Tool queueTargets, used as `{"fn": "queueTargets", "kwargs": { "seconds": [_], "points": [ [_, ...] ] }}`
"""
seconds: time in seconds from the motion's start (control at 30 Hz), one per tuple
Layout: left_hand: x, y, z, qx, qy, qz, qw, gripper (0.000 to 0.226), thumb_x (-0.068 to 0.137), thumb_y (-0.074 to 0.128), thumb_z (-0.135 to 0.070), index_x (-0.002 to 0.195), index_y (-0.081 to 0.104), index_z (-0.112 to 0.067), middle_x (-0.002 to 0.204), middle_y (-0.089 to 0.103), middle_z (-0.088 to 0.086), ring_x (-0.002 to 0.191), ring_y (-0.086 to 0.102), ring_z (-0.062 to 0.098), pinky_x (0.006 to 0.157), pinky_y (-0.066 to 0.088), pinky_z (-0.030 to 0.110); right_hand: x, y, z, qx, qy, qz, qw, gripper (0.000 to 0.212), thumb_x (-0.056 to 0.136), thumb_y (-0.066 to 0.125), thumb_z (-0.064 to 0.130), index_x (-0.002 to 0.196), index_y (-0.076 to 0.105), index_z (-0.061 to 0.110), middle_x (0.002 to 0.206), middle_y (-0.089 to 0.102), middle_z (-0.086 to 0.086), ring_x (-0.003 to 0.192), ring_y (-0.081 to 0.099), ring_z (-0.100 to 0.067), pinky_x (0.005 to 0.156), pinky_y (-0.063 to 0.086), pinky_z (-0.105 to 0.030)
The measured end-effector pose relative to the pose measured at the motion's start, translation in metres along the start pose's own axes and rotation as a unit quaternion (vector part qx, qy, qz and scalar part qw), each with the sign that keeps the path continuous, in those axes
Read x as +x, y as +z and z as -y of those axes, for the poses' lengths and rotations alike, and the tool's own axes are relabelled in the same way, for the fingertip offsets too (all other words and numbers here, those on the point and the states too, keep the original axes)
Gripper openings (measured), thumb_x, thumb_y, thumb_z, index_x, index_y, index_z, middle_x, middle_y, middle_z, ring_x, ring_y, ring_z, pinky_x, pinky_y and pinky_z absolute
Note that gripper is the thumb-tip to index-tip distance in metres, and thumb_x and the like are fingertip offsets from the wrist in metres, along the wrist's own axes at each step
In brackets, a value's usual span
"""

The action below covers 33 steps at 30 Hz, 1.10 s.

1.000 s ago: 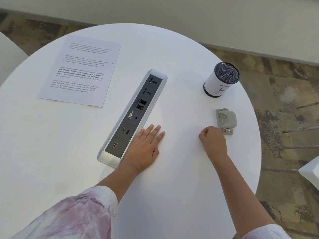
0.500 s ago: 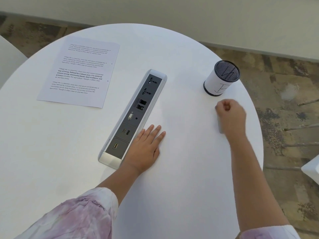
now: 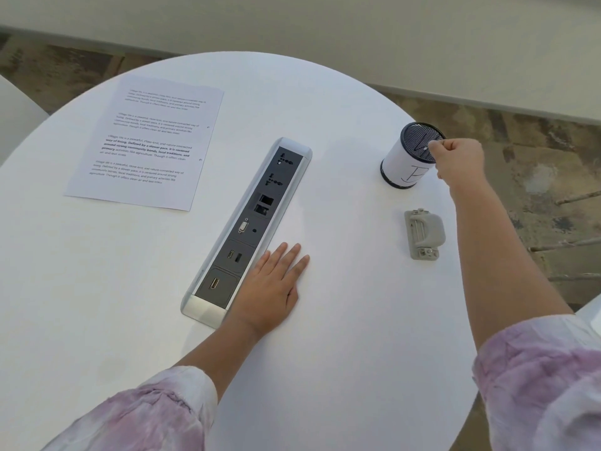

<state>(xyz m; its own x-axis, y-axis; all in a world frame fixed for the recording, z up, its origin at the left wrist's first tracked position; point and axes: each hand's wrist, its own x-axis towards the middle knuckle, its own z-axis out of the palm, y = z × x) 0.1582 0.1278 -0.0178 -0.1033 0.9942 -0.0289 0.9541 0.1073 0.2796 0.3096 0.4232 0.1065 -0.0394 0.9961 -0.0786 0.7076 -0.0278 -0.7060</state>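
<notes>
Head view: the right hand (image 3: 458, 159) hangs over the open mouth of the upright mesh cup (image 3: 405, 164), its curled fingertips pinching a tiny pale bit (image 3: 428, 146) just above the rim. Thin dark lines show inside the cup, too unclear to identify. The left hand (image 3: 271, 288) lies flat with straight fingers on the table (image 3: 341, 353), beside the socket strip (image 3: 250, 222).

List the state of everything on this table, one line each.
Mesh cup: upright, open-topped.
Right hand: fingers curled, pinching a small pale item over the cup's mouth.
Left hand: open, flat on the table.
Hole punch: lying on the table, untouched.
Paper sheet: flat, printed side up.
Socket strip: nothing plugged in.
</notes>
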Motion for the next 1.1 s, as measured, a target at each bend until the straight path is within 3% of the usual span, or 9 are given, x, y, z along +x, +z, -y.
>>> {"fn": "queueTargets", "kwargs": {
  "seconds": [0.1, 0.17, 0.43, 0.57, 0.6, 0.67, 0.77, 0.93, 1.1],
  "points": [
    [0.000, 0.001, 0.001, 0.002, 0.001, -0.002, 1.000, 0.051, 0.085, 0.034, -0.021, 0.133, 0.051, -0.016, 0.141, 0.048, 0.007, 0.132, 0.042, 0.028, 0.108, 0.031, 0.047, 0.007, 0.003, -0.004, -0.006, -0.002, -0.028, 1.000, 0.030, 0.090, 0.056, 0.025, 0.084, 0.068, -0.002, 0.090, 0.068, -0.023, 0.068, 0.046, -0.021, 0.068, 0.041, -0.033],
    [0.000, 0.002, 0.001, 0.005, 0.002, -0.004, 1.000, 0.051, 0.085, 0.034, -0.021, 0.133, 0.050, -0.016, 0.142, 0.048, 0.006, 0.132, 0.042, 0.028, 0.109, 0.029, 0.046, 0.008, 0.002, -0.004, -0.005, -0.009, -0.034, 0.999, 0.027, 0.091, 0.055, 0.024, 0.092, 0.070, 0.002, 0.100, 0.069, -0.023, 0.071, 0.046, -0.020, 0.066, 0.039, -0.031],
    [0.000, 0.002, 0.002, 0.007, 0.006, -0.009, 1.000, 0.051, 0.084, 0.036, -0.021, 0.133, 0.051, -0.016, 0.141, 0.049, 0.006, 0.131, 0.043, 0.028, 0.107, 0.033, 0.047, -0.024, 0.007, -0.005, 0.039, -0.081, -0.040, 0.995, 0.027, 0.094, 0.041, 0.017, 0.106, 0.065, 0.012, 0.087, 0.060, -0.001, 0.072, 0.051, -0.018, 0.068, 0.043, -0.032],
    [0.000, 0.000, 0.001, 0.008, 0.006, -0.004, 1.000, 0.050, 0.086, 0.035, -0.023, 0.133, 0.051, -0.017, 0.141, 0.049, 0.007, 0.131, 0.044, 0.028, 0.107, 0.034, 0.047, -0.062, 0.023, -0.015, 0.035, -0.115, -0.015, 0.993, 0.024, 0.092, 0.046, 0.016, 0.107, 0.064, 0.015, 0.097, 0.064, -0.003, 0.071, 0.052, -0.006, 0.063, 0.036, 0.000],
    [0.000, 0.000, 0.001, 0.008, 0.006, -0.003, 1.000, 0.049, 0.087, 0.035, -0.024, 0.133, 0.051, -0.017, 0.141, 0.049, 0.006, 0.131, 0.043, 0.028, 0.107, 0.034, 0.046, -0.072, 0.028, -0.018, 0.029, -0.116, -0.006, 0.993, 0.023, 0.092, 0.047, 0.017, 0.108, 0.064, 0.014, 0.103, 0.064, -0.004, 0.075, 0.053, -0.008, 0.064, 0.034, 0.002],
    [-0.001, 0.002, 0.002, 0.007, 0.006, -0.001, 1.000, 0.048, 0.089, 0.035, -0.028, 0.134, 0.050, -0.018, 0.142, 0.048, 0.006, 0.132, 0.042, 0.027, 0.108, 0.034, 0.046, -0.095, 0.039, -0.024, 0.018, -0.115, 0.019, 0.993, 0.023, 0.092, 0.049, 0.018, 0.111, 0.063, 0.014, 0.111, 0.064, -0.004, 0.086, 0.056, -0.011, 0.072, 0.037, -0.002],
    [0.000, 0.003, 0.003, 0.006, 0.006, 0.007, 1.000, 0.048, 0.090, 0.035, -0.031, 0.134, 0.049, -0.018, 0.142, 0.047, 0.006, 0.132, 0.042, 0.027, 0.108, 0.033, 0.046, -0.134, 0.058, -0.034, -0.012, -0.139, 0.066, 0.988, 0.025, 0.091, 0.053, 0.018, 0.115, 0.061, 0.015, 0.119, 0.062, -0.004, 0.109, 0.056, -0.018, 0.095, 0.041, -0.027],
    [-0.002, 0.001, 0.004, -0.002, 0.012, 0.021, 1.000, 0.049, 0.091, 0.035, -0.032, 0.137, 0.046, -0.018, 0.145, 0.044, 0.006, 0.134, 0.038, 0.028, 0.109, 0.030, 0.046, -0.186, 0.075, -0.049, -0.061, -0.158, 0.117, 0.979, 0.036, 0.093, 0.051, 0.024, 0.129, 0.051, 0.021, 0.141, 0.048, 0.002, 0.132, 0.039, -0.015, 0.106, 0.027, -0.024],
    [-0.004, -0.002, 0.011, -0.028, 0.025, 0.029, 0.999, 0.051, 0.097, 0.036, -0.031, 0.146, 0.026, -0.022, 0.155, 0.022, 0.003, 0.144, 0.015, 0.025, 0.116, 0.010, 0.040, -0.215, 0.085, -0.056, -0.104, -0.177, 0.140, 0.969, 0.047, 0.093, 0.052, 0.025, 0.137, 0.042, 0.016, 0.151, 0.034, -0.002, 0.139, 0.030, -0.018, 0.113, 0.023, -0.029]
  ]
}}
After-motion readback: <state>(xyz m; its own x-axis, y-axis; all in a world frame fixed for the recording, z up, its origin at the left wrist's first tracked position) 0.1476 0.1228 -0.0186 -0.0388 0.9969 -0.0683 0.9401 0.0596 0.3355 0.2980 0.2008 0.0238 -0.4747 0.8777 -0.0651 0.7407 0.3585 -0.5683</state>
